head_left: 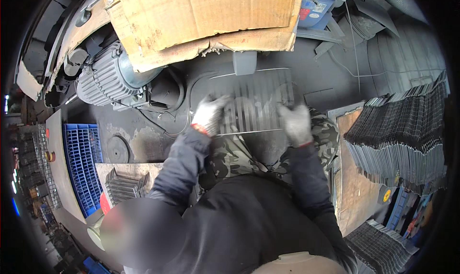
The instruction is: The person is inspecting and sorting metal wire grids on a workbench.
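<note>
A flat metal wire rack (254,115) with thin parallel bars spans the space between my two gloved hands, over my lap. My left hand (211,114) is closed on its left edge, in a pale glove with a red cuff. At the right edge, my right hand (297,124) grips it in the same kind of glove, thumb toward the bars. The rack and the fingertips are smeared by motion. Just past its far edge, a grey block (245,63) sticks out from under the cardboard (206,20).
A ribbed electric motor (112,77) with cables stands at far left. Tall stacks of wire racks (397,135) rest on a wooden board (359,192) at right. Left are a blue plastic grid crate (84,163) and a smaller pile of wire racks (125,185).
</note>
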`<state>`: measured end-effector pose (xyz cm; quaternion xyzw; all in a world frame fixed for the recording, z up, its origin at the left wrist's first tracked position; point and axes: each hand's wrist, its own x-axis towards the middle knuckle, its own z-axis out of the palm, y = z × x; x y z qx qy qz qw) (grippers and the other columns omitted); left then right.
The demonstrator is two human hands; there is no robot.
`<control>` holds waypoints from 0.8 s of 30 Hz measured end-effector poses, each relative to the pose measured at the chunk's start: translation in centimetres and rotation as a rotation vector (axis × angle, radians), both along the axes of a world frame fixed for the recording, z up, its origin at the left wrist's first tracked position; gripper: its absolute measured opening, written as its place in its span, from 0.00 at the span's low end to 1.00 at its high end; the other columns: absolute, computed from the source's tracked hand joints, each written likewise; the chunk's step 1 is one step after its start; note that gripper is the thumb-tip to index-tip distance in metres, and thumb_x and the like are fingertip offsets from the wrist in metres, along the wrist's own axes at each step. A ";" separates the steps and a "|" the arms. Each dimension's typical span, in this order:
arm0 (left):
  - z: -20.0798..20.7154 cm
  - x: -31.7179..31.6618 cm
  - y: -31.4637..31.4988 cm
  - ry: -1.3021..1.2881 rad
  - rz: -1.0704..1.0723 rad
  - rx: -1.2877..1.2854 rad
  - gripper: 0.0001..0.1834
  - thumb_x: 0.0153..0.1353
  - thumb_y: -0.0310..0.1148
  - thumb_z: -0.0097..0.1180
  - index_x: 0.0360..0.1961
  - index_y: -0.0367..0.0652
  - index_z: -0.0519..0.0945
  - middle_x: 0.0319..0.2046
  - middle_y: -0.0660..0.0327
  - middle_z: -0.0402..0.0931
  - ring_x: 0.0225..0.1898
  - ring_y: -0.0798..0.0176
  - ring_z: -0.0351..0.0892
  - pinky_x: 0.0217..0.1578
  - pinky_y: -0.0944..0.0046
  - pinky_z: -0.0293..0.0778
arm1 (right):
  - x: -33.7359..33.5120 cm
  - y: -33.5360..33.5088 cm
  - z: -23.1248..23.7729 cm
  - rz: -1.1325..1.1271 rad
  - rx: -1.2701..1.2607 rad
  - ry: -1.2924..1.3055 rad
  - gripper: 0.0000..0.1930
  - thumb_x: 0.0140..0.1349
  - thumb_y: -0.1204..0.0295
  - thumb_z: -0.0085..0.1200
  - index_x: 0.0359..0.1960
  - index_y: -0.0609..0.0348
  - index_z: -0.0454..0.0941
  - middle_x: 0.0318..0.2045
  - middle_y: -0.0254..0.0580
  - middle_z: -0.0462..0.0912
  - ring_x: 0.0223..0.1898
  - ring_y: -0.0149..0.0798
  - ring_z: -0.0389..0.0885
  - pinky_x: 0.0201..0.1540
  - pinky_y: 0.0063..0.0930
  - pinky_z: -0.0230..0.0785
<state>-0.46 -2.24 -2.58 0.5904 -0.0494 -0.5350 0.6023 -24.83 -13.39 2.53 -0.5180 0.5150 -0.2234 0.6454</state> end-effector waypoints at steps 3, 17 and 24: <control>0.1 -2.8 -3.1 -0.019 -0.174 0.010 0.15 0.72 0.32 0.67 0.50 0.35 0.77 0.30 0.62 0.82 0.20 0.66 0.80 0.22 0.65 0.80 | -2.9 -0.7 0.1 -0.208 -0.156 -0.089 0.10 0.70 0.78 0.63 0.51 0.67 0.85 0.41 0.38 0.90 0.40 0.32 0.87 0.42 0.30 0.79; 3.5 6.0 17.1 -0.146 0.450 0.028 0.15 0.69 0.36 0.72 0.47 0.39 0.80 0.25 0.66 0.81 0.18 0.70 0.75 0.16 0.68 0.67 | 10.9 7.6 -3.2 0.424 -0.651 -0.045 0.31 0.67 0.57 0.69 0.63 0.68 0.77 0.36 0.57 0.88 0.38 0.59 0.89 0.41 0.48 0.81; 7.3 -0.6 16.0 -0.608 0.280 -0.150 0.14 0.67 0.29 0.72 0.48 0.33 0.83 0.34 0.61 0.87 0.34 0.70 0.83 0.36 0.67 0.79 | 5.6 8.1 3.5 0.026 -1.297 0.253 0.38 0.62 0.53 0.76 0.67 0.62 0.77 0.61 0.58 0.82 0.63 0.60 0.81 0.64 0.49 0.76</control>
